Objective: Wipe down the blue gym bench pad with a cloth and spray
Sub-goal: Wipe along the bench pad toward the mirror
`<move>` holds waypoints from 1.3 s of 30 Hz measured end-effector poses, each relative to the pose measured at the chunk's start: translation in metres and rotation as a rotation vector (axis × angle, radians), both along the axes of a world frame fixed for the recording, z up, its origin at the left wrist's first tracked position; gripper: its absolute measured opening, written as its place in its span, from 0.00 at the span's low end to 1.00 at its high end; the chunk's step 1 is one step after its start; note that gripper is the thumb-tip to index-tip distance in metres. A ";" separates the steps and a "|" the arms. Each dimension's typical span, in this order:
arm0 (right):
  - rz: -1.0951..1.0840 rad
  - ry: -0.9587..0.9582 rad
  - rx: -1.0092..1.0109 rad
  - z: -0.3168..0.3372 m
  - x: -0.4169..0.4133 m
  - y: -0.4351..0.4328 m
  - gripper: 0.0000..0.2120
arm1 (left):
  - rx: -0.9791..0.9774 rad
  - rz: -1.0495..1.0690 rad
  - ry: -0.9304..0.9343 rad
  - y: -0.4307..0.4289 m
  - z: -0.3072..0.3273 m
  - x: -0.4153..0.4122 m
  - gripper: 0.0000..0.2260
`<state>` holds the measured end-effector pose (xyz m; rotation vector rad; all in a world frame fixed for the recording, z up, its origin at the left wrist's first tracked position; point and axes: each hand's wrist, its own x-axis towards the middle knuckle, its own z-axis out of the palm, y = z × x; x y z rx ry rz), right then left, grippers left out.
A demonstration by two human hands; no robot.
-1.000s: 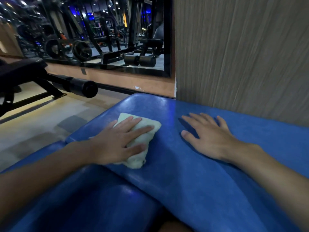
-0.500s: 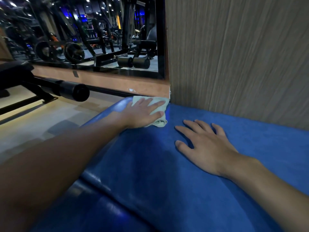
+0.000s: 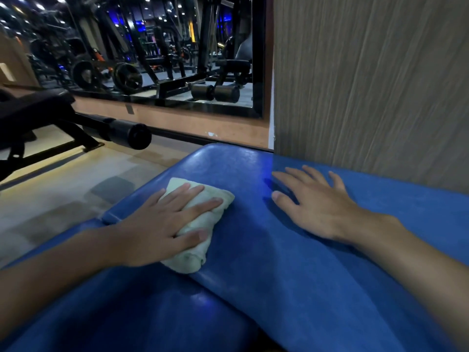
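On the blue bench pad (image 3: 266, 270), the left hand (image 3: 157, 224) presses a cloth (image 3: 195, 257) flat-fingered (right hand (image 3: 319, 207) splayed, empty).

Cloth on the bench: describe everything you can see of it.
The pale green terry cloth is folded into a thick oblong wad, soft and rumpled. It lies diagonally on the blue vinyl bench pad, near its left edge. The left hand presses it with straight fingers, covering its middle; both ends show.
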<state>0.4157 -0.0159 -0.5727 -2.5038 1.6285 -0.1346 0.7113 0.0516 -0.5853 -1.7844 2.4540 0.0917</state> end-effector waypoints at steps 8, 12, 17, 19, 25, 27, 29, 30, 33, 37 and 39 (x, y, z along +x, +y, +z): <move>0.039 0.050 0.007 -0.020 0.008 -0.010 0.33 | -0.080 0.090 0.046 -0.140 -0.002 -0.029 0.35; 0.040 0.036 -0.007 -0.019 0.008 -0.009 0.32 | -0.083 0.166 0.115 -0.198 -0.002 -0.042 0.33; 0.034 0.018 -0.003 -0.019 0.007 -0.009 0.32 | -0.071 0.166 0.099 -0.185 -0.004 -0.036 0.30; 0.032 0.020 0.006 -0.019 0.007 -0.009 0.32 | -0.082 0.133 0.053 -0.156 -0.004 -0.029 0.34; 0.034 0.004 0.019 -0.016 0.007 -0.006 0.31 | -0.092 0.017 0.000 -0.029 -0.001 0.016 0.33; 0.034 0.031 0.011 -0.014 0.007 -0.003 0.31 | -0.058 0.024 0.021 0.002 -0.001 0.028 0.29; 0.049 0.091 -0.036 -0.009 0.009 -0.001 0.30 | -0.018 0.055 0.022 0.016 0.001 0.032 0.28; 0.066 0.089 -0.061 -0.006 0.012 -0.001 0.29 | -0.013 0.065 0.019 0.015 0.002 0.031 0.29; 0.075 -0.070 -0.022 0.001 0.027 -0.005 0.28 | -0.014 0.110 0.015 -0.011 0.004 0.021 0.28; 0.123 0.028 0.010 -0.015 0.040 -0.009 0.29 | -0.025 0.181 0.072 -0.086 -0.001 0.016 0.35; 0.124 0.031 -0.006 -0.020 0.039 -0.011 0.29 | -0.059 0.181 0.097 -0.130 -0.006 0.013 0.36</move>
